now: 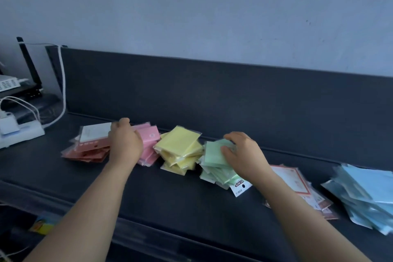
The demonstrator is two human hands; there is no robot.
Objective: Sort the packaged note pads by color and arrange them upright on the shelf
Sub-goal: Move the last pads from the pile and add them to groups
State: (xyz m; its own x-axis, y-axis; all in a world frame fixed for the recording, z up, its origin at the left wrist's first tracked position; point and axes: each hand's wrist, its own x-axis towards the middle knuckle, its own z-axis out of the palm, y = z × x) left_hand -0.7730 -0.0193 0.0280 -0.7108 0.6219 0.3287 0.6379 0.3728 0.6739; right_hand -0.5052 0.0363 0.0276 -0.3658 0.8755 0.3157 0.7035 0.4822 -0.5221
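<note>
Packaged note pads lie in colour piles along the dark shelf [170, 193]. From left: a salmon-red pile [89, 151] topped by a white pad, a pink pile [148, 136], a yellow pile [180, 149], a green pile [214, 164], a pile showing white and red printed backs [297, 183], and a blue pile [365, 191] at the far right. My left hand [125, 142] rests between the red and pink piles, fingers curled over the pink pads' edge. My right hand [242, 151] grips the top green pad, thumb on its face.
A raised dark back panel [212, 95] runs behind the shelf under a pale wall. At the far left stand a white power strip [19, 134] with plugged cables and a router with black antennas [29, 66]. Bare shelf surface lies in front of the piles.
</note>
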